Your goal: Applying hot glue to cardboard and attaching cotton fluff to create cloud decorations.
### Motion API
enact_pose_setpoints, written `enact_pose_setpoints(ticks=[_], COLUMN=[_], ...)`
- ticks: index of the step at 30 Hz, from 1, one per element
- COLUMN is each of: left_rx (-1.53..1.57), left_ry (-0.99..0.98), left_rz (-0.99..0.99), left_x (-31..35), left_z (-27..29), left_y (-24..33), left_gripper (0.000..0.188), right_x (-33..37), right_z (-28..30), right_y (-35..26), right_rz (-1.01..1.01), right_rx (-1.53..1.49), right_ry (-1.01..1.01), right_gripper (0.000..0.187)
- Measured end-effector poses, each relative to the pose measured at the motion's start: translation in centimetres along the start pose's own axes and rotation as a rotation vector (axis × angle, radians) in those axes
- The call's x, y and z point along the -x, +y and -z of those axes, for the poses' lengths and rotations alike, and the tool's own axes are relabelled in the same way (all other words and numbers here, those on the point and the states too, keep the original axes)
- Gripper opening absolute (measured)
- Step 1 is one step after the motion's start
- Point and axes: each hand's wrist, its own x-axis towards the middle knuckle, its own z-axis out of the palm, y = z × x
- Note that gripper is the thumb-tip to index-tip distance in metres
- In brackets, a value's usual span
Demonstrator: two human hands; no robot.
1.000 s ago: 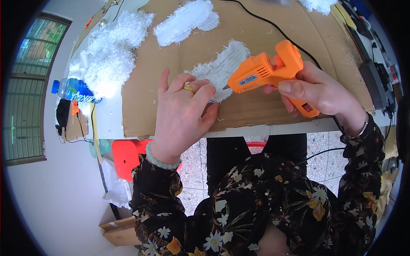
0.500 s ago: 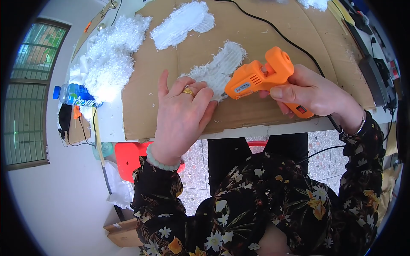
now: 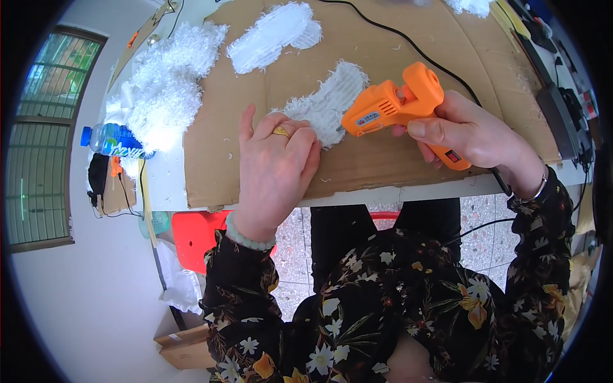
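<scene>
My right hand (image 3: 476,134) is wrapped round the handle of an orange hot glue gun (image 3: 383,108), its nozzle end toward the left. Just below and left of that tip lies a shaggy white fabric piece (image 3: 332,102), sole-shaped and ribbed on top, on a sheet of brown cardboard (image 3: 415,166). My left hand (image 3: 274,169) has its fingers curled onto the near left edge of this piece, the little finger raised. The fingertips are partly hidden behind the hand. A second white fabric piece (image 3: 274,38) of similar shape lies farther back.
At the left are a heap of white fluffy material (image 3: 166,83) and a plastic bottle (image 3: 115,139) lying on its side. A black cord (image 3: 415,45) runs across the cardboard. Dark devices (image 3: 555,118) line the right edge. Below the table stands a red stool (image 3: 195,239).
The glue gun has lifted slightly up and to the right, its tip farther from the fabric piece. My left hand has shifted a little to the right.
</scene>
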Motion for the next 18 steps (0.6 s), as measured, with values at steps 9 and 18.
enact_pose_setpoints(ticks=[9,18], left_rx=[0.079,0.217], left_ry=[0.057,0.018], left_rz=[0.096,0.16], left_x=[-0.3,-0.4], left_z=[-0.6,-0.2], left_y=[-0.2,-1.0], left_gripper=[0.038,0.035], right_x=[-0.1,-0.2], right_z=[-0.1,0.0], right_y=[0.0,0.4], right_rz=[0.037,0.015], right_rx=[-0.015,-0.029], right_ry=[0.001,-0.028], right_gripper=[0.043,0.043])
